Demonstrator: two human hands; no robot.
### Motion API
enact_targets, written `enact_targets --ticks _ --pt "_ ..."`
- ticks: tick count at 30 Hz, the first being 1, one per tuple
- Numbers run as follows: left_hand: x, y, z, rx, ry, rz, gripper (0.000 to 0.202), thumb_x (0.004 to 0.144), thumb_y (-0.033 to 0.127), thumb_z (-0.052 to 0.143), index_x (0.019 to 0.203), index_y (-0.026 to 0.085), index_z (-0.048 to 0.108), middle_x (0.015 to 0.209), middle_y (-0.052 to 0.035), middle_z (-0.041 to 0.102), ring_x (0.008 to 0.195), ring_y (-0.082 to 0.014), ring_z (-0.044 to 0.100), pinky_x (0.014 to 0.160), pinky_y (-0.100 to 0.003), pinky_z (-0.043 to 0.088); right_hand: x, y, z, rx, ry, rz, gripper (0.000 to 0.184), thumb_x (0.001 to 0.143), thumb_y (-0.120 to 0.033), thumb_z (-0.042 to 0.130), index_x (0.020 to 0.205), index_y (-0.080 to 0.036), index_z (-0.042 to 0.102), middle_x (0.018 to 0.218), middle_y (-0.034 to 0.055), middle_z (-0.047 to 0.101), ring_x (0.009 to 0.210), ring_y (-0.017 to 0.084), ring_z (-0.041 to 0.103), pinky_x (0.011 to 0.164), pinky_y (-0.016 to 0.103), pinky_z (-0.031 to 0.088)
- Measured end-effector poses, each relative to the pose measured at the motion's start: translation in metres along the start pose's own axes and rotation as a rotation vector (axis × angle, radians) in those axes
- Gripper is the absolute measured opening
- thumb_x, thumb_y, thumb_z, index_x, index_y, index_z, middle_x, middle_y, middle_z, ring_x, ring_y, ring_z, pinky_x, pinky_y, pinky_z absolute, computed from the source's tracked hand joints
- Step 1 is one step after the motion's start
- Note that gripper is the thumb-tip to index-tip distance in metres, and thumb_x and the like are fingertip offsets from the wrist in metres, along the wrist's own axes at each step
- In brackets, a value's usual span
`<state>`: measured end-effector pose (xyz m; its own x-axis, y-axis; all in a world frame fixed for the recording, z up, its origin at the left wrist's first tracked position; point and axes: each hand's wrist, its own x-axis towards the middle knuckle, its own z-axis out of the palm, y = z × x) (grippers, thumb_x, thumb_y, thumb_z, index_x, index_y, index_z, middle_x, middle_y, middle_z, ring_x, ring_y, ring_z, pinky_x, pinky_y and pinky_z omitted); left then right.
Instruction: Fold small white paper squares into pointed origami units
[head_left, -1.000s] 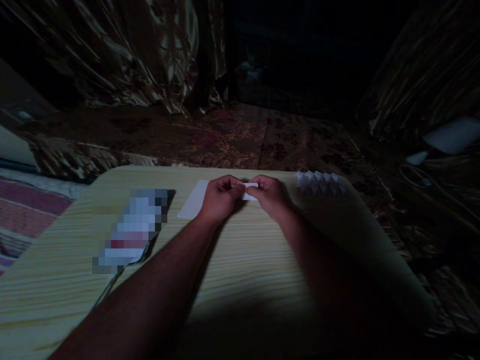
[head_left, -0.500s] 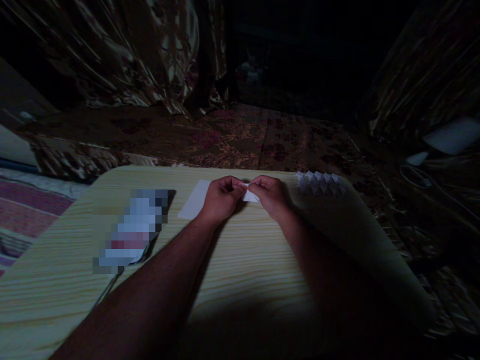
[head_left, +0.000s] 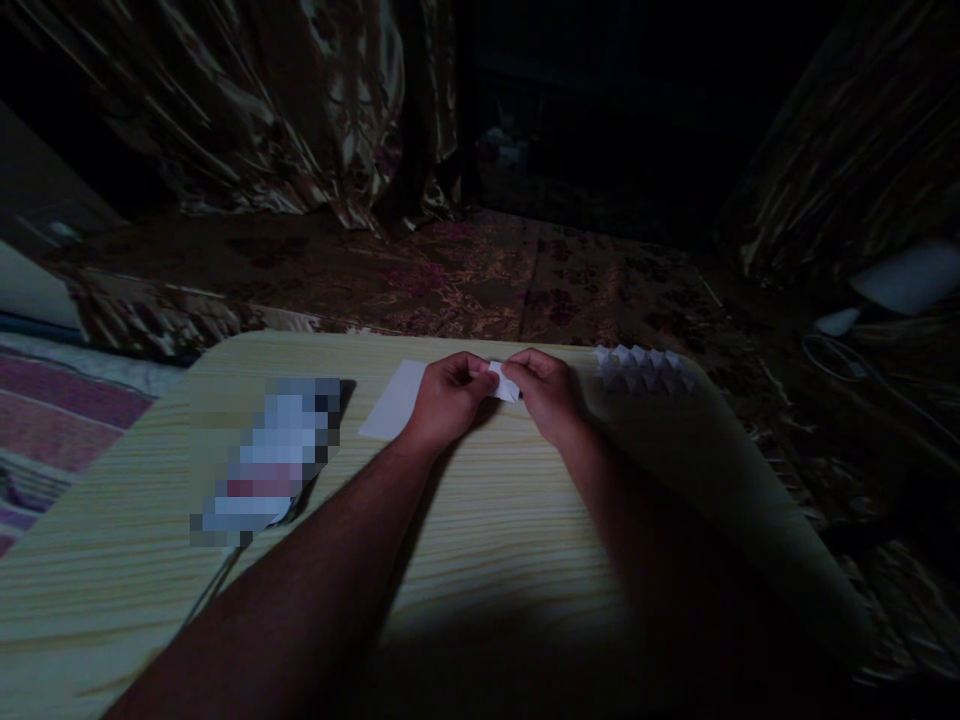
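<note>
My left hand (head_left: 448, 395) and my right hand (head_left: 546, 388) meet near the far edge of a pale wooden table (head_left: 480, 540). Both pinch a small white folded paper piece (head_left: 504, 381) between their fingertips, just above the tabletop. A flat white paper sheet (head_left: 391, 400) lies beside my left hand, partly hidden by it. A cluster of several small folded white paper pieces (head_left: 643, 367) sits to the right of my right hand at the table's far right corner.
A blurred-out object (head_left: 266, 460) lies on the table's left part. Beyond the table are a dark patterned cloth (head_left: 465, 270) and shiny curtains (head_left: 247, 110). A striped mat (head_left: 45, 420) lies at the left; white items and a cable (head_left: 847, 340) at the right.
The small paper piece has been turned and tilted between my fingertips; both hands stay almost in place. The view has shifted slightly.
</note>
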<state>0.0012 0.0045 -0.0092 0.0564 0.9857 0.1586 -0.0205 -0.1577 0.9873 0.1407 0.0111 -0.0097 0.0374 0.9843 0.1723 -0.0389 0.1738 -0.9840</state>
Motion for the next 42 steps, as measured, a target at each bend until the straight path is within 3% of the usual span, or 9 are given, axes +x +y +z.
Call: enact_targets --ticks 15,23,33,42 --pt "0.0013 -0.0022 -0.0004 -0.046 0.078 -0.013 0.018 0.070 0.032 0.068 0.075 0.015 0.062 0.066 -0.0009 0.063 0.056 -0.0111 0.053 0.054 -0.023 0.041 -0.0009 0.0026 0.0020 -0.038 -0.056 0.016 0.014 0.068 -0.030 0.062 0.069 -0.017 0.059 0.060 -0.0026 0.059 0.057 0.012 0.055 0.055 0.024 0.044" --pt "0.0014 -0.0006 -0.0001 -0.108 0.061 0.033 0.023 0.069 0.026 0.068 0.089 0.016 0.061 0.065 0.0020 0.058 0.054 -0.0098 0.052 0.053 -0.022 0.042 -0.0009 0.0032 0.0026 -0.068 -0.045 0.010 0.012 0.067 -0.028 0.062 0.069 -0.017 0.060 0.058 -0.0022 0.060 0.055 0.012 0.057 0.054 0.024 0.045" --pt "0.0002 0.0009 -0.0002 -0.117 0.052 0.007 0.020 0.066 0.024 0.069 0.083 0.016 0.062 0.069 0.0000 0.063 0.057 -0.0115 0.056 0.056 -0.024 0.046 -0.0001 0.0030 0.0028 -0.053 -0.044 0.020 0.014 0.068 -0.030 0.063 0.069 -0.016 0.060 0.059 -0.0019 0.060 0.055 0.012 0.057 0.054 0.025 0.046" --pt "0.0012 -0.0005 -0.0014 -0.111 0.068 -0.004 0.024 0.066 0.025 0.070 0.087 0.016 0.061 0.067 -0.0003 0.063 0.056 -0.0123 0.058 0.054 -0.024 0.046 0.0005 0.0029 0.0012 0.035 -0.020 0.018 0.018 0.066 -0.027 0.066 0.079 -0.017 0.059 0.064 -0.0019 0.063 0.055 0.012 0.058 0.054 0.025 0.048"
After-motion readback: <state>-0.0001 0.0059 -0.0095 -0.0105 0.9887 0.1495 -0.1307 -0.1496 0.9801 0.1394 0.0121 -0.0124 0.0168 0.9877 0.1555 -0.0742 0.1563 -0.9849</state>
